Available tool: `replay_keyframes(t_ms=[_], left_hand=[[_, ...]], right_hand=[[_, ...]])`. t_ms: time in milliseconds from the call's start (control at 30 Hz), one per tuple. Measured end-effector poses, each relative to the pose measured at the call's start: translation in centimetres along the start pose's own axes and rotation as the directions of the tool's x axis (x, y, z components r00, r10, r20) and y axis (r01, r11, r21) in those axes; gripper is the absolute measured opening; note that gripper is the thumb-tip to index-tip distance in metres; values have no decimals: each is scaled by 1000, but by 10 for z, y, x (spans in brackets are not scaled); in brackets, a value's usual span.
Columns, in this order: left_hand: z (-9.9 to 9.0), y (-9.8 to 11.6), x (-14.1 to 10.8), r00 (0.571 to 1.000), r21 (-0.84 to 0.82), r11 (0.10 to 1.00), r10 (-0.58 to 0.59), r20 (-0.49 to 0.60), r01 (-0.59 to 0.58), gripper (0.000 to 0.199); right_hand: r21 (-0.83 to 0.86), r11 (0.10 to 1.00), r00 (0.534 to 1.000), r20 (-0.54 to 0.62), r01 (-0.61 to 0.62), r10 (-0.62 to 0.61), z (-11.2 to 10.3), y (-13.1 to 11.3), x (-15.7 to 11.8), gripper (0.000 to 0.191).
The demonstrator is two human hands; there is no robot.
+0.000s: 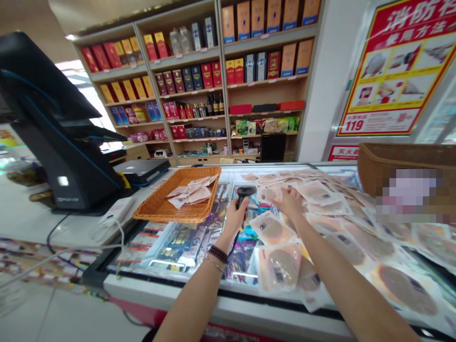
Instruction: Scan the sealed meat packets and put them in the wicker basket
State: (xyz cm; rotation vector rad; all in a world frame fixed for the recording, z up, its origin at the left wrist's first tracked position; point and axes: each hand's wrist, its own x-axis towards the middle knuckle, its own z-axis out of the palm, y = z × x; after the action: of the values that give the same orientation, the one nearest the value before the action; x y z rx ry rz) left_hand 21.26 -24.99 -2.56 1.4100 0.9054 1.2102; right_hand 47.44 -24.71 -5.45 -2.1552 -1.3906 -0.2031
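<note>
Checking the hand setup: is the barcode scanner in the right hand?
No, the barcode scanner is held in the left hand; the right hand is on a sealed packet.

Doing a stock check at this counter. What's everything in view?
Checkout screen: one, black, counter at left
Wicker basket: one, orange, on freezer edge
Paper slips: several, pale, in wicker basket
Food packets: many, pale, spread over freezer top
Shelf unit: one, wooden, back wall
Boxes: many, red, gold and blue, on shelf unit
Bottles: a few, dark, middle shelf
Poster: one, red and yellow, right wall
Scanner: one, black, in left hand
Left hand: one, around scanner
Right hand: one, on food packets
</note>
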Motion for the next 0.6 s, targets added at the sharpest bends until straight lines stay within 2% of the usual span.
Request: replay_keyframes(t_ms=[167,300,367,433,600], left_hand=[[1,1,-3,999,-13,1000,3,34,-2,54],[2,2,-3,999,-23,1000,4,53,-3,55],[3,1,-3,999,-27,1000,9,45,-8,58],[3,-1,-3,1000,-29,999,15,28,-14,61],[2,-5,-2,999,-23,999,27,19,-27,66]], right_hand=[[54,995,991,98,88,-93,-8,-4,-8,34],[103,976,968,146,189,-203,-8,-5,-6,30],[152,960,954,155,235,-258,-6,-3,-1,38],[225,942,943,166,249,-289,-2,-2,4,54],[431,885,945,179,176,-275,8,0,9,85]])
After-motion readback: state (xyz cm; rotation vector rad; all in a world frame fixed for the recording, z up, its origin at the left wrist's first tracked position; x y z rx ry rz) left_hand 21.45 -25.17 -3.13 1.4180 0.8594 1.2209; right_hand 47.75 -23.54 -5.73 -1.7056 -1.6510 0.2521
